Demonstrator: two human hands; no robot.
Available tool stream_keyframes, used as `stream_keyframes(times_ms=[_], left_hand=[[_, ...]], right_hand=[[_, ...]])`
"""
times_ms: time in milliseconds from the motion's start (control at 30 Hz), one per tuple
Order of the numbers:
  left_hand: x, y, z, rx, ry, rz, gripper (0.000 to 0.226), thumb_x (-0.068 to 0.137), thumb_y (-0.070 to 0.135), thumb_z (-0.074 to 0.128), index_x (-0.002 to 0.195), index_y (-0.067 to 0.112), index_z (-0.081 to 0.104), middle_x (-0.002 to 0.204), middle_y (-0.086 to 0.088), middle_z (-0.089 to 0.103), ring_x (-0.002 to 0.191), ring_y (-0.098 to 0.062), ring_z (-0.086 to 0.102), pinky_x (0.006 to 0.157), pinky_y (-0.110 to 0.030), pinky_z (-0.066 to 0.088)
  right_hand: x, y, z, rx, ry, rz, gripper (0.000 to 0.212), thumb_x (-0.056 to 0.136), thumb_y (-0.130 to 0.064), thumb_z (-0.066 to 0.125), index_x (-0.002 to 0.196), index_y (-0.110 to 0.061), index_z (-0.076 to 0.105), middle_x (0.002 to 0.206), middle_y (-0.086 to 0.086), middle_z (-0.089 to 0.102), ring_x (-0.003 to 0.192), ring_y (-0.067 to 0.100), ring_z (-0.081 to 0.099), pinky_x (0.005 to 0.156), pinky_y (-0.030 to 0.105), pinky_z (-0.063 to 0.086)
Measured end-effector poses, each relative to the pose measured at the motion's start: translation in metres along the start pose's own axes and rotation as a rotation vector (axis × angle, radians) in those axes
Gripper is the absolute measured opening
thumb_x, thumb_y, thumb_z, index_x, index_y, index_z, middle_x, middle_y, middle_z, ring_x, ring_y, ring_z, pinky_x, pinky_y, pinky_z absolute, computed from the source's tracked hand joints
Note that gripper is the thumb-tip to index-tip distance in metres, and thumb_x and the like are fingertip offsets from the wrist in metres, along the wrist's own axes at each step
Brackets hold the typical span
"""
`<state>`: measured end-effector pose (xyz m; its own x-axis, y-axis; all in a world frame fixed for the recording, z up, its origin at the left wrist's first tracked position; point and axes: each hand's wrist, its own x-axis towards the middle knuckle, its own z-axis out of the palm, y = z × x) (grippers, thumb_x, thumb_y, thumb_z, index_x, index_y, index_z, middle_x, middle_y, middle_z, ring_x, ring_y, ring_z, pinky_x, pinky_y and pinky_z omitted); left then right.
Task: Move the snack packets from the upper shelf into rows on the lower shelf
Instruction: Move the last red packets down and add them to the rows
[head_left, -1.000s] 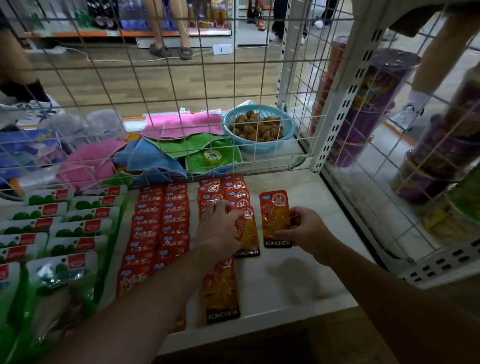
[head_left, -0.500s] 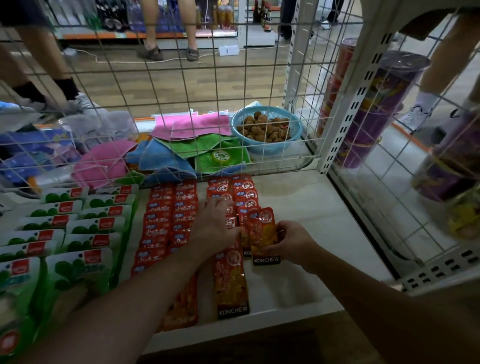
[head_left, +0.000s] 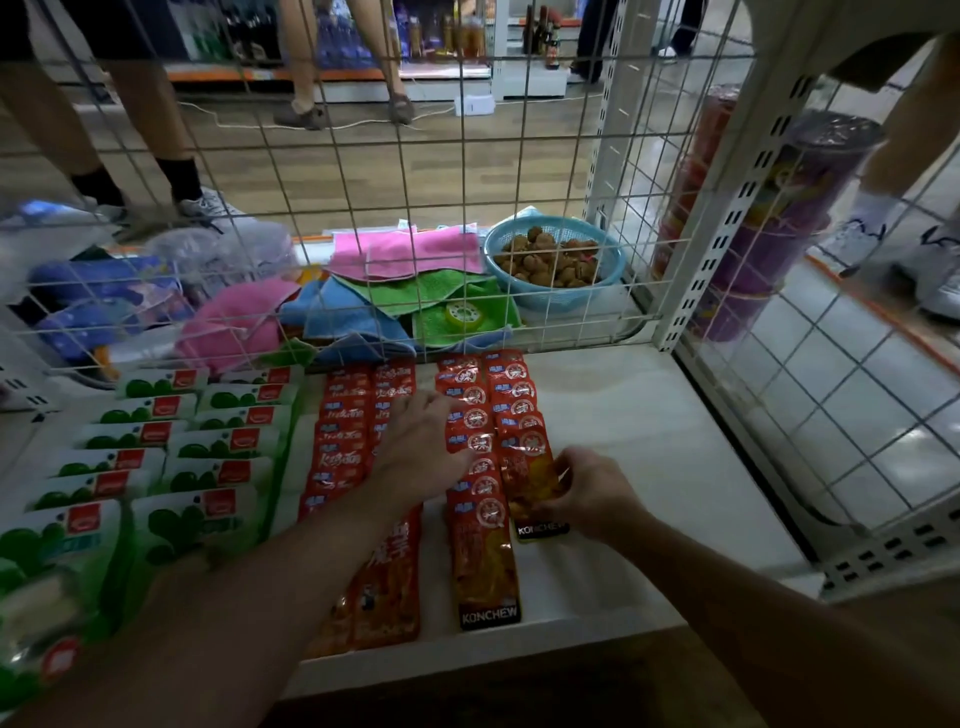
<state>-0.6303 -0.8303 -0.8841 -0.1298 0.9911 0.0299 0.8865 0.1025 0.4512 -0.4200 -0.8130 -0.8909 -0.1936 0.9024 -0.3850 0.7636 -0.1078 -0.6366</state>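
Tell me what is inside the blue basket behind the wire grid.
The blue basket holds a heap of small brown lumps, perhaps nuts. Its bottom and anything below the top layer are covered.

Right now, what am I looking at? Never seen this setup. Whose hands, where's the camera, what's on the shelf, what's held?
No machine: a person's two bare hands, filmed by one head-worn camera looking forward and down. The white shelf carries rows of green packets, red packets and orange Konchew packets. The left hand rests flat on them. The right hand pinches the front packet of the right orange row. Behind the wire grid: cloths and a blue basket.
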Motion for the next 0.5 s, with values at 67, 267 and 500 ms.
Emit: stream_keyframes(times_ms=[67,267,500], left_hand=[[-0.001,0.0,0.0,0.002,-0.008,0.0,0.07,0.083,0.043,0.073,0.144,0.023,0.045,0.145,0.002,0.041,0.135,-0.02,0.029,0.11,-0.031,0.027],[-0.007,-0.002,-0.001,-0.047,-0.069,0.04,0.07,0.083,0.05,0.072,0.143,0.025,0.046,0.146,0.003,0.041,0.137,-0.019,0.03,0.109,-0.033,0.027],[-0.029,-0.007,-0.014,-0.122,-0.048,0.135,0.071,0.083,0.058,0.068,0.141,0.02,0.051,0.142,0.0,0.049,0.135,-0.02,0.04,0.113,-0.046,0.037]], right_hand=[[-0.001,0.0,0.0,-0.013,0.013,-0.006,0.05,0.071,-0.032,0.09,0.1,-0.02,0.051,0.094,-0.002,0.063,0.087,0.015,0.067,0.076,0.034,0.061],[0.001,0.0,0.0,-0.051,0.007,0.02,0.052,0.074,-0.029,0.087,0.107,-0.016,0.049,0.104,0.006,0.065,0.091,0.019,0.067,0.078,0.039,0.063],[-0.007,-0.02,-0.019,-0.219,0.136,-0.183,0.069,0.08,-0.048,0.078,0.133,-0.013,0.05,0.12,0.005,0.064,0.103,0.016,0.061,0.086,0.03,0.053]])
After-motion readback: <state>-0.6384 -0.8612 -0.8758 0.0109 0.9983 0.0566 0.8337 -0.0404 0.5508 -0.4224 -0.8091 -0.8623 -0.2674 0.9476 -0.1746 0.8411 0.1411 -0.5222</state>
